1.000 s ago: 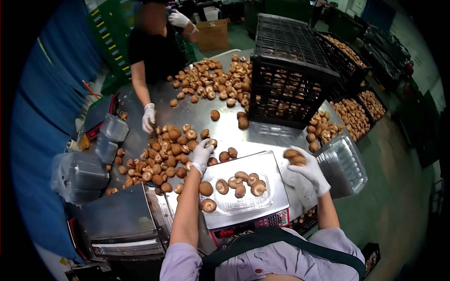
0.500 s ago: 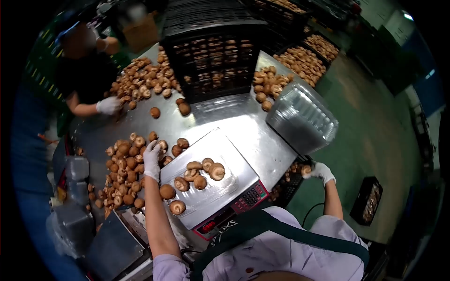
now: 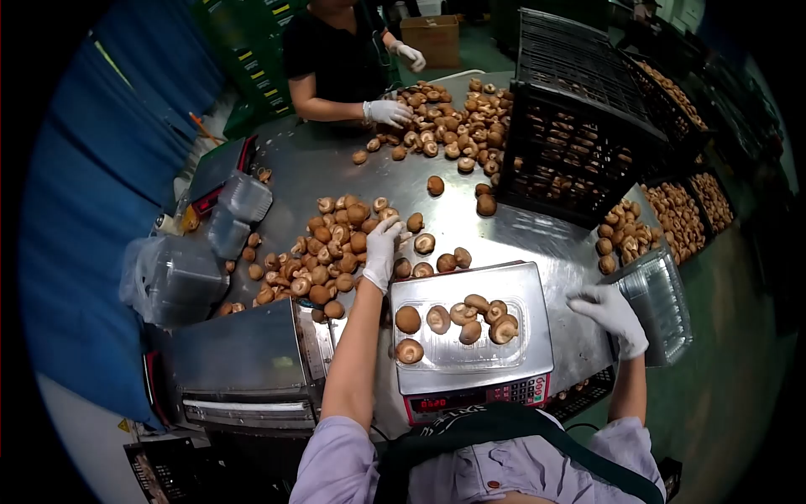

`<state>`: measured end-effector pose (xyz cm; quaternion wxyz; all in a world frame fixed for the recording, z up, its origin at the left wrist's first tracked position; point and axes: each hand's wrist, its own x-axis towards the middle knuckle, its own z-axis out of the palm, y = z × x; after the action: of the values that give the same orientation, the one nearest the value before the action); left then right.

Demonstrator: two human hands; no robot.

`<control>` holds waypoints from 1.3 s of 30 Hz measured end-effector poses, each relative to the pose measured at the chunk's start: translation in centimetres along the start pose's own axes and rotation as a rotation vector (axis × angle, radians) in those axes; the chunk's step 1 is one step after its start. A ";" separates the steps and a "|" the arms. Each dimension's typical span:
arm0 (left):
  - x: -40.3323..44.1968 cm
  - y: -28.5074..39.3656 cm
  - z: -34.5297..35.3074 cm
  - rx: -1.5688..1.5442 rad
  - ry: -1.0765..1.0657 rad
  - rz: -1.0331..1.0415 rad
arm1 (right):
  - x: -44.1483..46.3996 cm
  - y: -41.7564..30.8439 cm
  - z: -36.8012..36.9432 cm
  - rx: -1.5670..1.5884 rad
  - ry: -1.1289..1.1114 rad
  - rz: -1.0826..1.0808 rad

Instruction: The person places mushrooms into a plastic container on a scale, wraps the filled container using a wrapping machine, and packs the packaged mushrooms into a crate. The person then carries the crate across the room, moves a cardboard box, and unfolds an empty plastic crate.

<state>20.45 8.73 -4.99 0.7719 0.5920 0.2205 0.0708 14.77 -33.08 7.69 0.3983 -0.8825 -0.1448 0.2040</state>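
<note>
My left hand [image 3: 382, 254], in a white glove, reaches to the right edge of a heap of brown shiitake mushrooms [image 3: 323, 252]. Its fingers are stretched out beside loose mushrooms, with no mushroom clearly held. My gloved right hand [image 3: 614, 317] hovers right of the scale [image 3: 537, 370], fingers apart and holding nothing. Beside it stands a stack of clear plastic trays [image 3: 663, 307]. On the scale lies a clear tray [image 3: 449, 353] with several mushrooms [image 3: 471, 333] in it. Two more mushrooms [image 3: 408, 336] sit at the scale's left side. Red digits glow on its display.
Across the metal table [image 3: 327, 172], a co-worker's gloved hands [image 3: 387, 112] are at another mushroom pile [image 3: 462, 118]. A tall black crate [image 3: 579, 143] of mushrooms stands at the back right. Wrapped clear trays [image 3: 180, 277] and a flat metal machine [image 3: 239, 353] are at the left.
The view has swung left. My right hand has come up from the low crate to beside the scale, and the mushroom at its fingertips is gone. My left hand stays by the heap.
</note>
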 end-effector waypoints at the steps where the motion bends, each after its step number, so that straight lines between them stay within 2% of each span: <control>1: -0.4 1.0 -0.6 0.024 0.014 0.037 | 2.3 -0.6 0.4 0.019 -0.004 -0.051; 5: -0.8 0.1 -6.4 0.462 0.077 0.214 | 11.9 -2.5 3.2 -0.103 -0.166 -0.090; 7: -3.8 1.8 -7.1 0.748 0.112 0.189 | 16.4 -2.4 5.7 -0.258 -0.218 -0.195; 9: -4.9 0.2 -8.8 0.801 0.116 0.150 | 20.5 -1.4 9.1 -0.347 -0.270 -0.298; 11: -7.4 0.4 -9.2 1.049 0.043 0.008 | 22.8 -2.1 11.6 -0.546 -0.408 -0.285; 12: -8.1 0.1 -9.5 1.199 -0.028 -0.077 | 22.5 -4.0 12.0 -0.553 -0.501 -0.223; 13: -8.4 -1.0 -10.1 1.233 -0.108 -0.153 | 23.5 -3.2 13.5 -0.562 -0.530 -0.274; 15: -10.7 -2.2 -9.6 1.362 -0.108 -0.156 | 24.7 -2.5 15.1 -0.646 -0.536 -0.242; 17: -12.2 -3.3 -8.4 1.517 -0.014 -0.134 | 24.8 -2.4 15.4 -0.610 -0.512 -0.236; 19: -13.0 -5.0 -8.1 1.516 0.142 -0.025 | 24.1 -2.0 14.9 -0.467 -0.411 -0.229; 21: -13.4 -6.1 -8.2 1.476 0.182 -0.011 | 23.4 -2.1 14.1 -0.436 -0.297 -0.278; 23: -13.6 -7.2 -8.9 1.408 0.209 0.129 | 23.1 -2.2 13.6 -0.456 -0.249 -0.269; 25: -13.9 -7.1 -8.9 1.321 0.285 0.178 | 22.3 -2.6 12.8 -0.476 -0.191 -0.251; 27: -14.1 -6.7 -9.1 1.239 0.338 0.210 | 20.6 -3.2 12.1 -0.472 -0.002 -0.366; 29: -14.1 -6.3 -9.7 1.215 0.365 0.264 | 19.2 -3.8 10.8 -0.317 -0.035 -0.336; 31: -13.8 -5.9 -9.9 1.157 0.409 0.286 | 18.0 -3.8 10.0 -0.176 -0.046 -0.395; 32: -13.8 -5.7 -9.8 1.149 0.411 0.289 | 17.1 -3.9 9.7 -0.183 -0.011 -0.427; 35: -13.5 -4.8 -9.5 1.130 0.393 0.329 | 15.1 -3.4 9.3 -0.183 0.227 -0.734; 36: -13.3 -4.4 -9.2 1.130 0.384 0.335 | 14.2 -3.5 9.0 -0.186 0.236 -0.728; 39: -13.9 -1.3 -7.1 0.768 0.256 0.351 | 10.8 -4.3 7.5 -0.045 0.142 -0.578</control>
<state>4.87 9.49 -4.12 0.4388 0.8508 0.2208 0.1865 20.21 -21.01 3.79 0.4294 -0.8254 -0.3661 0.0167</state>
